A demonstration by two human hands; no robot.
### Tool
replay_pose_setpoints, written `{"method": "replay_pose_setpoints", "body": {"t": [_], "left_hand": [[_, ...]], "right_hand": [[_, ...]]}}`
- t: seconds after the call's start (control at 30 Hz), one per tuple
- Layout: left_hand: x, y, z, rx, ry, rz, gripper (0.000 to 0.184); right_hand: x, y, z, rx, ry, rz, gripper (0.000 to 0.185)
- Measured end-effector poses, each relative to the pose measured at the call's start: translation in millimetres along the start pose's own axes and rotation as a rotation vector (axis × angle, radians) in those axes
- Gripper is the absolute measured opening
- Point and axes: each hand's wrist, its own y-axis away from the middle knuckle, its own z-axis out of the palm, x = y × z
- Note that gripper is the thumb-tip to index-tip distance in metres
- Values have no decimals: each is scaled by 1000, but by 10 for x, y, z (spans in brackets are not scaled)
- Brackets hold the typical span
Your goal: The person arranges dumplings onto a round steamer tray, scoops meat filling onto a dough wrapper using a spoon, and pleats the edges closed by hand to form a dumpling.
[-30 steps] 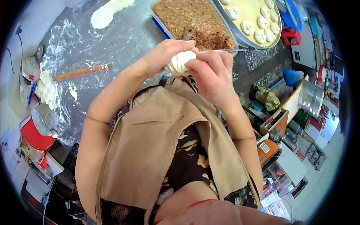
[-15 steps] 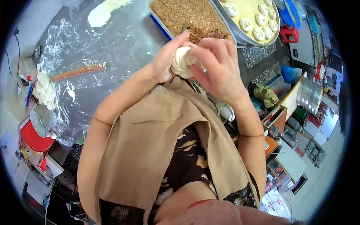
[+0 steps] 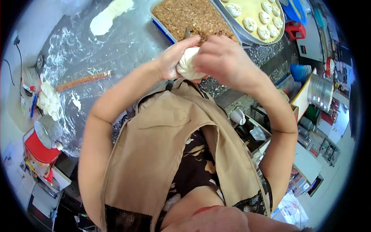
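A pleated bun [image 3: 188, 63] of white dough sits between my two hands, close to the front of my apron. My left hand [image 3: 170, 63] cups it from the left side, fingers curled around. My right hand [image 3: 228, 60], slightly blurred, has its fingers closed at the bun's gathered right side; the fingertips are partly hidden. Just beyond the hands is brown chopped filling [image 3: 193, 17] in a tub with a blue edge [image 3: 164, 31]. A utensil handle [image 3: 188, 33] sticks up from the filling.
Several pleated buns [image 3: 250, 24] stand in a round metal tray [image 3: 253, 40] at upper right. On the floured table [image 3: 127, 46] lie a rolling pin [image 3: 83, 80], flattened dough [image 3: 102, 23], a pile of dough pieces [image 3: 48, 101] and a metal bowl [image 3: 44, 131].
My right hand has turned over the bun and my right elbow has swung outward. The bun's pleats look more drawn together. My left hand still holds it in nearly the same place.
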Motion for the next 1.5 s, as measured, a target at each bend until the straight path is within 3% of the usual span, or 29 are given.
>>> {"method": "replay_pose_setpoints", "body": {"t": [0.1,0.17,0.27,0.4,0.5,0.6,0.7,0.77,0.83,0.97,1.0,1.1,1.17,1.37,1.43,1.5], "left_hand": [[-72,-107,-27,-42,212,338,61],[-114,-246,-21,79,178,578,64],[-86,-307,72,97,164,707,65],[-39,-389,131,209,42,717,63],[-53,-522,62,226,36,646,61],[-48,-605,34,265,12,533,54],[-29,-732,-17,278,22,460,51],[30,-789,157,206,113,403,59],[95,-933,250,83,218,383,67],[241,-1437,393,-14,111,368,75],[297,-1553,468,42,113,352,79],[431,-1841,496,54,61,375,80],[507,-1826,532,221,-45,475,78],[555,-1387,103,338,-1,594,72],[486,-1257,-56,392,63,604,71],[419,-1177,-135,493,75,603,73]], "right_hand": [[-108,70,-187,384,-308,286,21],[-239,180,94,523,-204,511,17],[-210,111,487,636,-36,515,16],[-162,107,579,670,65,607,17],[-12,174,597,643,100,573,16],[105,278,549,603,161,372,16],[154,386,428,539,155,406,21],[141,423,162,606,-26,565,58],[283,468,137,560,-34,590,69],[768,742,230,504,-112,577,60],[941,813,241,578,-166,600,52],[1597,1152,109,543,-430,801,55],[2102,1275,8,586,-467,1010,56],[3651,1501,174,596,-290,1259,58],[3798,1491,297,561,-270,1298,58],[3810,1362,407,362,-90,1438,52]]}}
